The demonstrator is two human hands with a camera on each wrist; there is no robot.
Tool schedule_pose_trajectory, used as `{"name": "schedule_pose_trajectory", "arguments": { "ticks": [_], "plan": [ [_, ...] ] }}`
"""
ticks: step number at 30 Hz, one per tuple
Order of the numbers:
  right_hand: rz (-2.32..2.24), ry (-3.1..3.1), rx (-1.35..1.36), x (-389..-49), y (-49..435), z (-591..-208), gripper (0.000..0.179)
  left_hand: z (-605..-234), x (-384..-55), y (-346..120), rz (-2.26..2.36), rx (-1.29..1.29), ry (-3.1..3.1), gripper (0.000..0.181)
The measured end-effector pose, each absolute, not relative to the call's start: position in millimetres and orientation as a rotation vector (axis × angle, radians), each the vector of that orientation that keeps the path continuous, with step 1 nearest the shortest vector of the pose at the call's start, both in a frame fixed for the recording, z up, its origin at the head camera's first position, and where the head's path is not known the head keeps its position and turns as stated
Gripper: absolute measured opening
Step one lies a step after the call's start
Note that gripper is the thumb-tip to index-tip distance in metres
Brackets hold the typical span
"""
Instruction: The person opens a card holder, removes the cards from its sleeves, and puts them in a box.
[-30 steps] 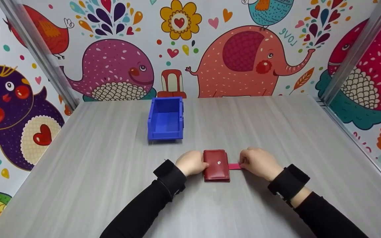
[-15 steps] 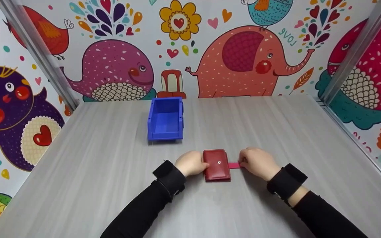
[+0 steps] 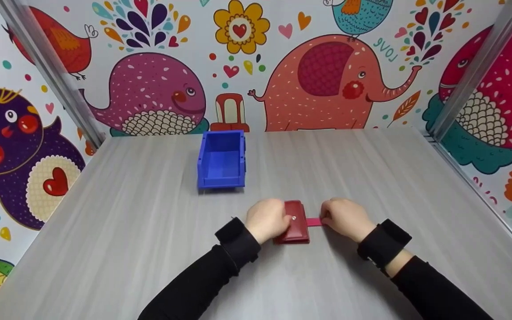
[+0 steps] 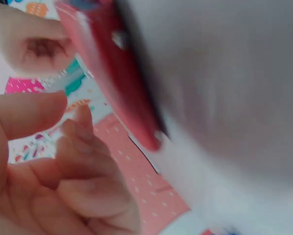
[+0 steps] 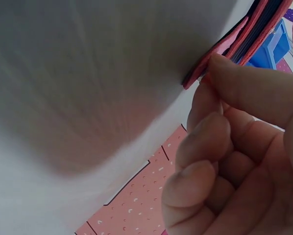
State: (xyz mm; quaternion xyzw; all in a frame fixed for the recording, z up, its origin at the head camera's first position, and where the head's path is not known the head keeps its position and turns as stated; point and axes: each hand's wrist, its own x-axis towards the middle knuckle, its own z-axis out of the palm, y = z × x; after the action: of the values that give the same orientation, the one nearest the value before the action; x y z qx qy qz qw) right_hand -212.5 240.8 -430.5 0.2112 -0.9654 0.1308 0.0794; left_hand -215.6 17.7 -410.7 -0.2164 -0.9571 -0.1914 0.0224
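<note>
Grey tabletop (image 3: 149, 213) bears a glossy red wallet (image 3: 299, 227).

Between left hand (image 3: 267, 222) and right hand (image 3: 347, 218), passage is blocked by the red wallet (image 3: 299, 229) and its pink strip (image 3: 314, 222); farther back, by the blue bin (image 3: 222, 182) — free tabletop (image 3: 327, 164) is found to the bin's right.

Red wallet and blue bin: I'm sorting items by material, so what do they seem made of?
Red wallet: probably leather or imitation leather, smooth with a slight gloss, judging by the soft sheen on its cover; which, I can't tell.
Blue bin: most likely moulded plastic, fairly matte, going by its even colour and thin, stiff-looking walls.
</note>
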Motion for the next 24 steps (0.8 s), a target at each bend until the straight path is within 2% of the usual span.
{"name": "schedule_pose_trajectory", "arguments": {
  "ticks": [9, 24],
  "plan": [
    [0.415, -2.884, 0.632, -213.0, 240.7, -431.3, 0.015, -418.0, -200.2, 42.6, -0.385, -0.799, -2.872, 0.031],
    [0.441, -2.908, 0.638, -211.7, 240.4, -428.7, 0.014, -421.7, -194.2, 54.3, -0.278, -0.679, -2.9, 0.044]
  ]
}}
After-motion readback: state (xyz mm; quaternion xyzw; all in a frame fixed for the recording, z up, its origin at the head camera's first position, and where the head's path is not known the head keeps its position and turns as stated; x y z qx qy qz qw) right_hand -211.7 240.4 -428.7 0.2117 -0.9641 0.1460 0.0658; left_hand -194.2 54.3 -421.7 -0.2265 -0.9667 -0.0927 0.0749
